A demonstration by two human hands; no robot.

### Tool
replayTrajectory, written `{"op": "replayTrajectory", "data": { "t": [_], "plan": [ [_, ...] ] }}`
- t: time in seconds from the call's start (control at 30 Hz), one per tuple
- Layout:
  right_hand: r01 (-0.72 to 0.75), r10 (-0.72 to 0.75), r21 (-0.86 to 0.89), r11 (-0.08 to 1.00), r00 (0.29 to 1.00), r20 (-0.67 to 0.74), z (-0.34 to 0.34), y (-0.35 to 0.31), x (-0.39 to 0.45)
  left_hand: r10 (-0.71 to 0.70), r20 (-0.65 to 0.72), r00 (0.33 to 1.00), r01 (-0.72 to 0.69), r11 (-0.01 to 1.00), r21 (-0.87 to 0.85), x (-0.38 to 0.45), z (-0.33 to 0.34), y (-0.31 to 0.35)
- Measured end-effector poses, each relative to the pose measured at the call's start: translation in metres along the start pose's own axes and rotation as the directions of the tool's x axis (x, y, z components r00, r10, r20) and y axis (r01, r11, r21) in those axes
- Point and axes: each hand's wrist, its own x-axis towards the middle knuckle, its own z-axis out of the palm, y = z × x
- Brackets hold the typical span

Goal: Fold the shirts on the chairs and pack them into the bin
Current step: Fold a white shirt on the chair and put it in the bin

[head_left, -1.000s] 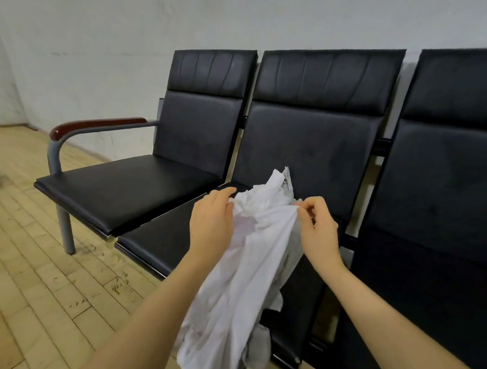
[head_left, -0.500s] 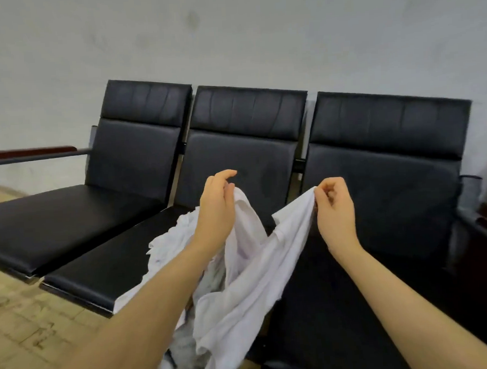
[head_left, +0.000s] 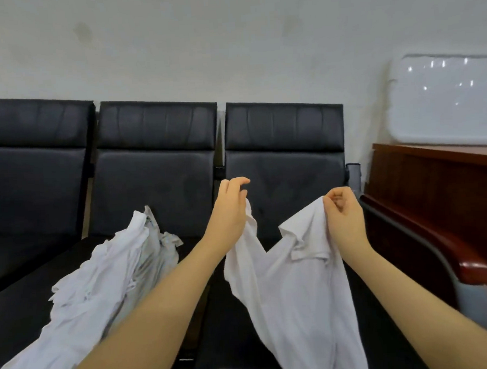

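We pinch a white polo shirt (head_left: 295,288) by its shoulders — left hand (head_left: 229,213) at one top edge, right hand (head_left: 343,217) curled on the other — so it hangs, unfolded, over the right-hand chair (head_left: 285,165). A heap of white shirts (head_left: 101,287) lies on the middle chair (head_left: 157,172); we judge the task barely begun. The right seat offers room, bounded by the wooden armrest (head_left: 466,263) and cabinet (head_left: 439,179) — the white bin (head_left: 444,100) stands above.

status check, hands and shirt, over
Left hand and right hand pinch white collared shirt, held up over right black chair. Nothing in the way.
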Motion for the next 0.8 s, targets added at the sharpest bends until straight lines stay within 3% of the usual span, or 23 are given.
{"op": "replayTrajectory", "data": {
  "t": [0.2,0.33,0.5,0.57,0.63,0.7,0.8],
  "plan": [
    [-0.091,0.094,-0.085,0.992,0.995,0.032,-0.022,0.052,-0.004,-0.074,0.04,0.996,0.072,0.996,0.054,-0.011,0.046,-0.025],
    [-0.183,0.187,-0.097,0.978,0.982,0.035,-0.019,0.086,-0.012,-0.203,0.067,0.977,0.182,0.953,0.242,-0.026,0.07,-0.048],
    [-0.297,0.316,-0.157,0.942,0.942,0.113,-0.019,0.116,-0.035,-0.057,0.27,0.961,-0.047,0.93,0.365,-0.059,0.101,-0.051],
    [-0.187,0.259,-0.356,0.915,0.952,0.166,-0.025,0.132,-0.046,-0.066,0.367,0.928,-0.085,0.921,0.38,-0.071,0.113,-0.047],
    [0.039,0.175,-0.549,0.835,0.927,0.332,-0.035,0.144,-0.056,-0.137,0.436,0.89,-0.043,0.925,0.378,-0.083,0.123,-0.042],
    [0.223,0.178,-0.617,0.755,0.835,0.52,-0.047,0.151,-0.063,-0.182,0.526,0.831,-0.025,0.932,0.363,-0.1,0.133,-0.038],
    [0.235,0.324,-0.647,0.725,0.713,0.622,-0.065,0.16,-0.07,-0.272,0.702,0.659,-0.1,0.892,0.44,-0.129,0.146,-0.038]
  ]
}}
